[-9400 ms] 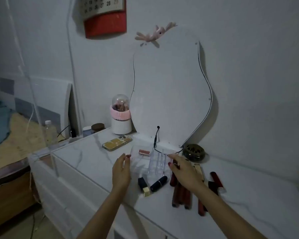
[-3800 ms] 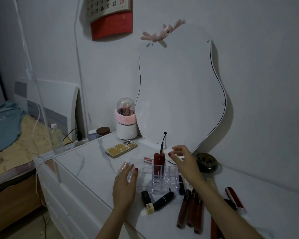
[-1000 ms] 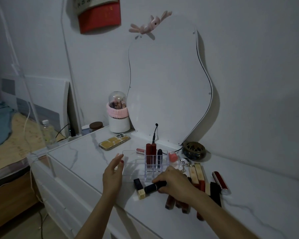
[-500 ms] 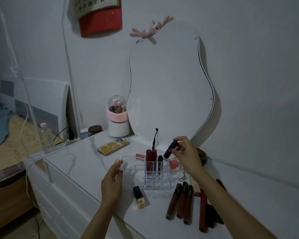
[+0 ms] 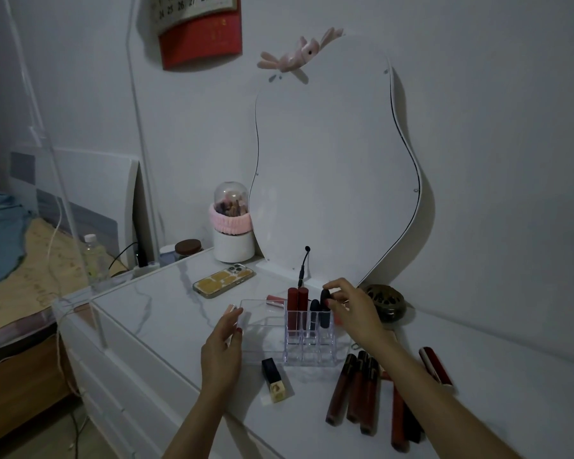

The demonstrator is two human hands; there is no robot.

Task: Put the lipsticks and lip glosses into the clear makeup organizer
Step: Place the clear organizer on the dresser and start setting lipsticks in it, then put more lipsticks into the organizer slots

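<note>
Between the right hand's [image 5: 355, 313] fingertips sat a dark lipstick [image 5: 325, 309], pinched and standing in the clear organizer [image 5: 309, 339] beside two red tubes [image 5: 297, 309]. Left of that grip, the left hand [image 5: 222, 352] rested open against the organizer; lip glosses [image 5: 355, 392] lay nearer on the counter [image 5: 494, 409].

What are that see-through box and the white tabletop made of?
The organizer looks like clear hard plastic, probably acrylic: glossy walls you see straight through. The tabletop looks like polished marble or an imitation: white, grey-veined, shiny.
</note>
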